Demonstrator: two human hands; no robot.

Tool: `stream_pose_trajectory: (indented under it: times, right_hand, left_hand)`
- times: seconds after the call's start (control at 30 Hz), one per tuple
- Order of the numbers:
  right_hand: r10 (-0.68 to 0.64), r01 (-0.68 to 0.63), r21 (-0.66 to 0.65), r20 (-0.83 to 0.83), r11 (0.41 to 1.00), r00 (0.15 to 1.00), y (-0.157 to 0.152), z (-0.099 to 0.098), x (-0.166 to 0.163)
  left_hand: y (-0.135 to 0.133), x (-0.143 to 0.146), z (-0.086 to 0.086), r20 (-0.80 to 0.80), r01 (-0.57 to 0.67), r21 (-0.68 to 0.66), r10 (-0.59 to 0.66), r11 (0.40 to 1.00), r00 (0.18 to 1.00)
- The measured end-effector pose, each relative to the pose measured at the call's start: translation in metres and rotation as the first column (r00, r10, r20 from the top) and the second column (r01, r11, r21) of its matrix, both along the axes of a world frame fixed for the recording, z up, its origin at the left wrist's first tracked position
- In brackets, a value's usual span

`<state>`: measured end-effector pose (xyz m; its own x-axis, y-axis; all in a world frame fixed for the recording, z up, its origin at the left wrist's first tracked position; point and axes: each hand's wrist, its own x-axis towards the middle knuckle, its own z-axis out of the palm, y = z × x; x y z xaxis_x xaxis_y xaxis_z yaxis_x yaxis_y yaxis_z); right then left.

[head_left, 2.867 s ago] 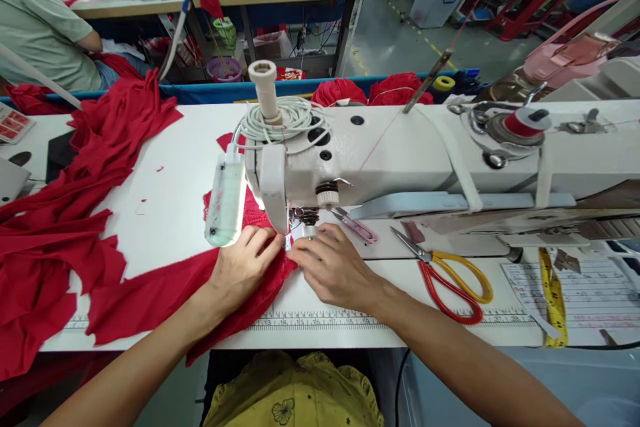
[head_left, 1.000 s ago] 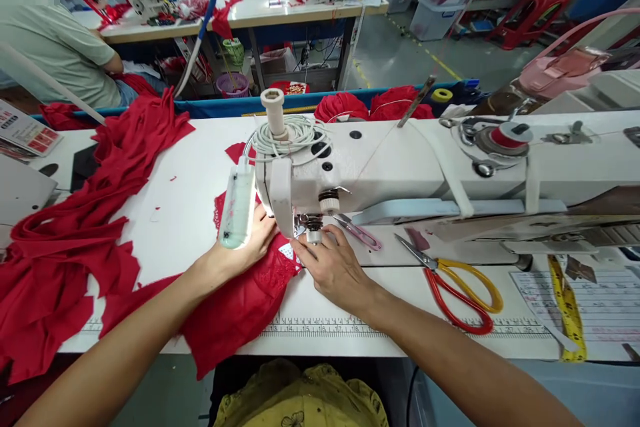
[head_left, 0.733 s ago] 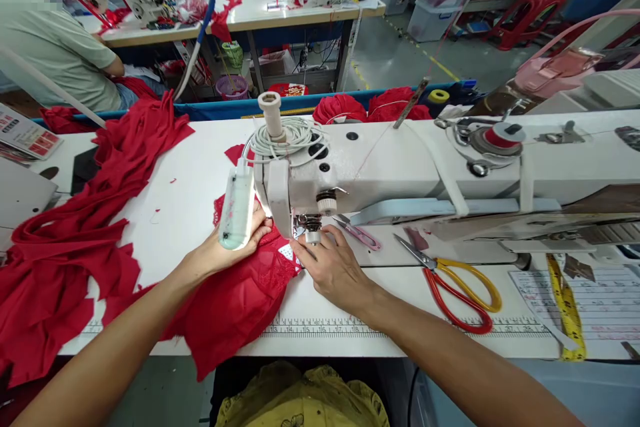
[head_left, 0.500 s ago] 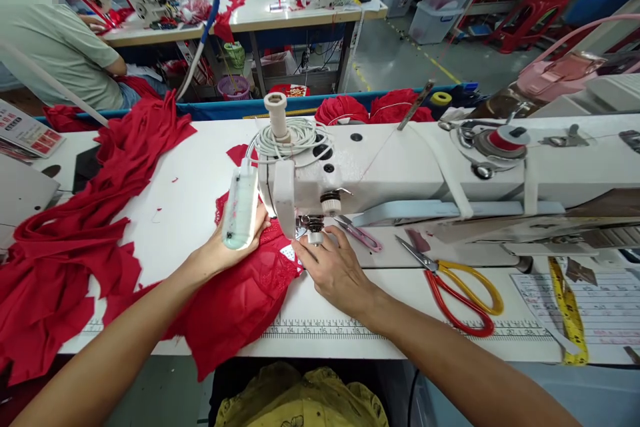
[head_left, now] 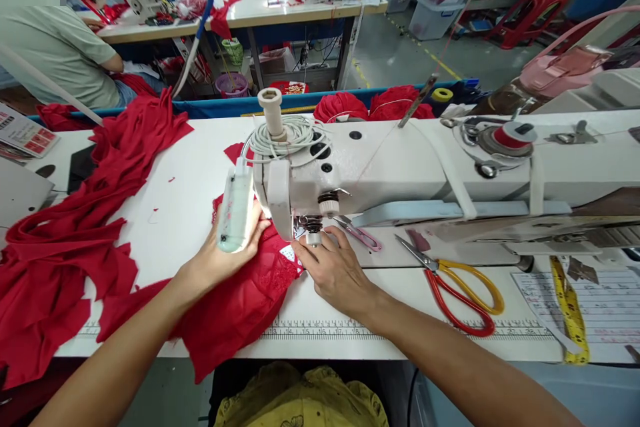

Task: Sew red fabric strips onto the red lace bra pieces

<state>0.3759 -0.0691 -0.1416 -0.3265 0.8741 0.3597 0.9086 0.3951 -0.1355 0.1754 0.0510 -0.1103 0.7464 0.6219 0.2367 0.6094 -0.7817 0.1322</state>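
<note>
A red fabric piece [head_left: 233, 320] with lace trim lies under the head of a white sewing machine [head_left: 300, 180]. My left hand [head_left: 225, 260] rests on its left part with fingers spread. A small clear lamp [head_left: 235, 207] hanging from the machine hides part of that hand. Close by the needle area [head_left: 311, 223], my right hand [head_left: 340, 277] has its thumb and fingers pressed together at the fabric's right edge. Next to those fingertips shows a small white patterned patch [head_left: 288, 253]. The machine head covers some of the right fingertips.
Red-and-yellow-handled scissors [head_left: 460, 287] and pink thread snips [head_left: 363, 233] lie right of my right hand. A long heap of red fabric [head_left: 115, 193] covers the left side. A yellow tape measure [head_left: 567, 310] lies on a written sheet [head_left: 610, 307]. Another person [head_left: 55, 53] sits far left.
My left hand has shifted slightly, and more of its fingers show beside the lamp. My right hand and the fabric at the needle look almost unchanged. The view has tilted slightly.
</note>
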Motion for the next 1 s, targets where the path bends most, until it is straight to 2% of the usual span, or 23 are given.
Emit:
stream_pose_trajectory:
  times: [0.1,0.17,0.27,0.4,0.53,0.67,0.83,1.0]
  right_hand:
    - [-0.007,0.007,0.009,0.009,1.000,1.000,0.000,-0.001,0.000]
    - [-0.012,0.012,0.009,0.010,1.000,1.000,0.000,-0.001,0.001]
    - [-0.013,0.013,0.011,0.005,1.000,1.000,-0.001,0.000,0.001]
    - [-0.009,0.009,0.002,-0.006,1.000,1.000,0.000,0.001,0.003]
    - [-0.010,0.009,-0.027,-0.015,1.000,1.000,0.000,0.002,0.003]
    - [-0.003,0.003,-0.021,-0.025,1.000,1.000,0.001,0.001,0.004]
    - [0.006,-0.007,-0.016,-0.028,1.000,1.000,0.001,-0.001,0.005]
    - [0.011,-0.011,-0.010,-0.040,1.000,0.999,0.001,0.000,0.005]
  left_hand:
    - [-0.020,0.007,0.006,-0.089,0.015,0.072,-0.009,0.997,0.996]
    - [-0.031,0.008,0.007,-0.091,0.016,0.083,-0.009,0.996,0.996]
    - [-0.041,0.008,0.004,-0.033,0.058,0.084,-0.056,0.995,0.998]
    - [-0.049,0.008,-0.004,-0.086,0.132,0.177,-0.118,0.975,0.989]
    - [-0.052,0.008,-0.009,-0.068,0.154,0.267,-0.141,0.951,0.988]
    - [-0.049,0.008,-0.012,-0.057,0.170,0.242,-0.161,0.955,0.985]
    - [-0.048,0.010,-0.010,0.070,0.131,0.225,-0.150,0.965,0.986]
    - [-0.052,0.012,-0.012,-0.002,0.156,0.237,-0.161,0.959,0.987]
